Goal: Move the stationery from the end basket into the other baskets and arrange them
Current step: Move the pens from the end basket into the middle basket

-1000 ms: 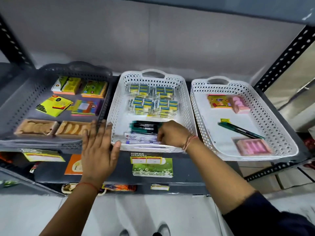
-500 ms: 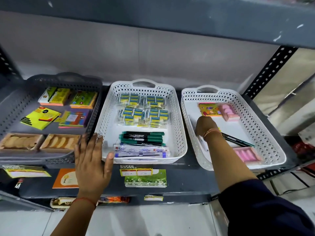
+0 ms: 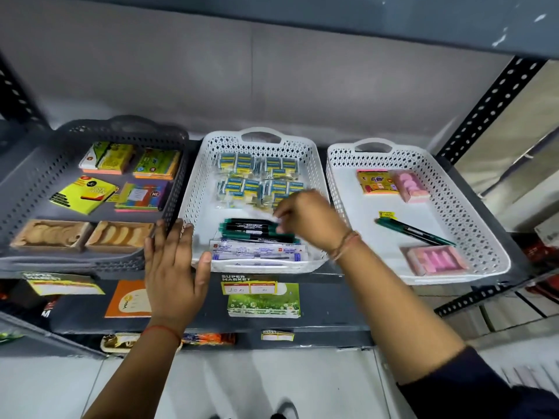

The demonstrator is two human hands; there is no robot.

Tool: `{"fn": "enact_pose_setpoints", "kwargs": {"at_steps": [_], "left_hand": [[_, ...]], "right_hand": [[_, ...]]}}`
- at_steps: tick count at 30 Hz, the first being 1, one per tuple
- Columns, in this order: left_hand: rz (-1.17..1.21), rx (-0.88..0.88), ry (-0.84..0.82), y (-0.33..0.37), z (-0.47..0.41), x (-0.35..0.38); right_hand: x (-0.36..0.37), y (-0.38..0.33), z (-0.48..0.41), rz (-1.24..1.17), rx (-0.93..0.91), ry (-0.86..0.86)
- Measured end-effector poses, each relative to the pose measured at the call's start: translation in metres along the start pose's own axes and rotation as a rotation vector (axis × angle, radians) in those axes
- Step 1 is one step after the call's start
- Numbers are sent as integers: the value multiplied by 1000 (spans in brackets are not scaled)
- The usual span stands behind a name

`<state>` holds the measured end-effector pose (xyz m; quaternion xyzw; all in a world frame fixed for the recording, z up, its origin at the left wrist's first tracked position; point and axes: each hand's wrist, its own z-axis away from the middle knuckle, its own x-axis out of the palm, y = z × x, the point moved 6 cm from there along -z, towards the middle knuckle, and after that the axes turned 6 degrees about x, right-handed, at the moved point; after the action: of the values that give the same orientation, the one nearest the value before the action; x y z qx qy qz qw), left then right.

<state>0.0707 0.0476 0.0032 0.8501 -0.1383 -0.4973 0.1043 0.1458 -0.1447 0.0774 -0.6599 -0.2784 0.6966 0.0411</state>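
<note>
Three baskets sit side by side on a dark metal shelf [image 3: 326, 300], and going by their contents the job looks more than half done. At 9 o'clock the grey basket [image 3: 36, 182] holds four sticky-note pads [image 3: 86, 193] in bright covers and two brown trays of what look like rubber bands [image 3: 51, 235]. The left hand [image 3: 174, 267] lies flat at the near left corner of the middle white basket [image 3: 193, 207], fingers spread, thumb against its front rim, apparently steadying it. That basket holds packets of small blue-and-yellow boxes [image 3: 260, 179] toward 12 o'clock, a row of green markers [image 3: 251, 229] nearer, and white packeted pens [image 3: 257, 251] at the front. The right hand [image 3: 311, 220] hovers over the markers' right ends, fingers bunched and blurred; they seem to pinch a marker being laid with the rest, though I cannot tell for sure. At 3 o'clock the end basket [image 3: 465, 213] still holds an orange pad [image 3: 373, 182], two pink eraser packs [image 3: 410, 187], a couple of green markers [image 3: 414, 232] and a small yellow tag [image 3: 387, 215], so several items are left to move and sort. Price labels [image 3: 249, 288] and cards are stuck to the shelf's front edge. Behind is a plain grey wall [image 3: 272, 86], with perforated black uprights [image 3: 484, 110] toward 2 o'clock, another shelf overhead and pale floor tiles [image 3: 272, 385] at 6 o'clock.
</note>
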Motion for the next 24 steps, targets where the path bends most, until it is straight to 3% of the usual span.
{"fn": "enact_pose_setpoints", "kwargs": {"at_steps": [3,6,10,14,17,20,24], "left_hand": [[-26,27,-28,-1,-1,-1],[-28,42,-26,1,-1,-2],[2,22,13,14,-4,-4],[48,112,57,49,-2,-3],[82,225,32,84,-1,6],[91,225,30,96,0,13],[56,230,33,92,1,15]], "right_hand": [[51,-11,-3,109,-18,-262],[60,-1,-6,58,49,-318],[39,17,1,-17,109,-237],[-26,68,19,-107,211,114],[-65,142,31,92,437,247],[-64,203,42,405,664,75],[-49,222,47,551,691,-74]]}}
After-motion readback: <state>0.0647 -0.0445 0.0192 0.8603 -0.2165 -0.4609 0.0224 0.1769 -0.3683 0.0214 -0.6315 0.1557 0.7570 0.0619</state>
